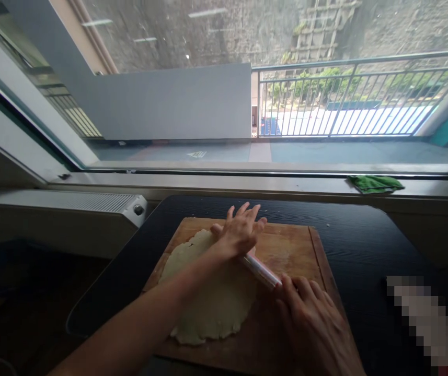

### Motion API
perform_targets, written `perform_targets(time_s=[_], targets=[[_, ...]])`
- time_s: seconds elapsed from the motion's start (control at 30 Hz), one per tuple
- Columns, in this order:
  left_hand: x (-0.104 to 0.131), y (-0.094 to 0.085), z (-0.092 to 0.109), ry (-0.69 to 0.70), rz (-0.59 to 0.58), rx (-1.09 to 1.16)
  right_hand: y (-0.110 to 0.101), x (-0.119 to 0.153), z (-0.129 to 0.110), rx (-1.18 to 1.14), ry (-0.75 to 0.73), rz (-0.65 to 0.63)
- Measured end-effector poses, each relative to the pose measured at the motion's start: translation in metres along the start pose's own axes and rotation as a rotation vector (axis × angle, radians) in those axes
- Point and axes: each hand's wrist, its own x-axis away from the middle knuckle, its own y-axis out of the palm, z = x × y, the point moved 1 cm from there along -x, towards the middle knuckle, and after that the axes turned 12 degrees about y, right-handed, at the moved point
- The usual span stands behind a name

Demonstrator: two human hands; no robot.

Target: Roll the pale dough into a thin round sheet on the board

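A rolling pin (262, 270) lies slantwise over the right edge of a flat sheet of dough (211, 303). Its middle part looks shiny, as if wrapped in plastic. My left hand (241, 230) rests on the pin's far part with its fingers stretched out and lifted. Closed round the near end is my right hand (312, 313); its fingertips are partly hidden. The pale dough has a ragged rim and lies on a wooden cutting board (286, 248), partly covered by my left forearm.
Beneath the board is a black table (359, 245) with rounded corners and a few crumbs. A green cloth (376, 184) lies on the windowsill (247, 183) behind it. To the left stands a white radiator (62, 206). A pixelated patch hides something at the right.
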Motion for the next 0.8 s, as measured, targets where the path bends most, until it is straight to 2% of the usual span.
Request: perform_targets(time_s=[0.1,0.17,0.27,0.37,0.43,0.47,0.53,0.6,0.73,0.8], targets=[[-0.041,0.009,0.004,-0.038,0.022,0.051,-0.004,-0.002,0.006,0.066,0.032,0.007],[-0.042,0.007,0.004,-0.015,0.063,0.035,-0.004,0.002,0.003,0.082,0.020,0.018],[-0.003,-0.005,-0.003,0.003,0.102,-0.030,0.000,0.011,-0.006,0.077,-0.033,0.035],[0.052,-0.018,-0.016,0.022,0.030,-0.101,0.006,0.020,-0.014,0.031,-0.090,0.091],[0.073,-0.023,-0.022,0.054,-0.027,-0.124,0.007,0.023,-0.015,0.000,-0.121,0.095],[0.075,-0.024,-0.023,0.058,-0.041,-0.130,0.006,0.022,-0.014,-0.007,-0.136,0.076],[0.062,-0.020,-0.025,0.040,-0.037,-0.124,0.003,0.018,-0.009,0.001,-0.138,0.023],[0.031,-0.012,-0.024,0.008,-0.011,-0.092,-0.002,0.010,0.000,0.026,-0.090,-0.006],[-0.045,0.007,-0.015,-0.071,-0.009,-0.002,-0.008,-0.002,0.012,0.071,0.039,0.013],[-0.065,0.011,-0.009,-0.075,0.002,-0.003,-0.006,-0.003,0.013,0.085,0.043,0.036]])
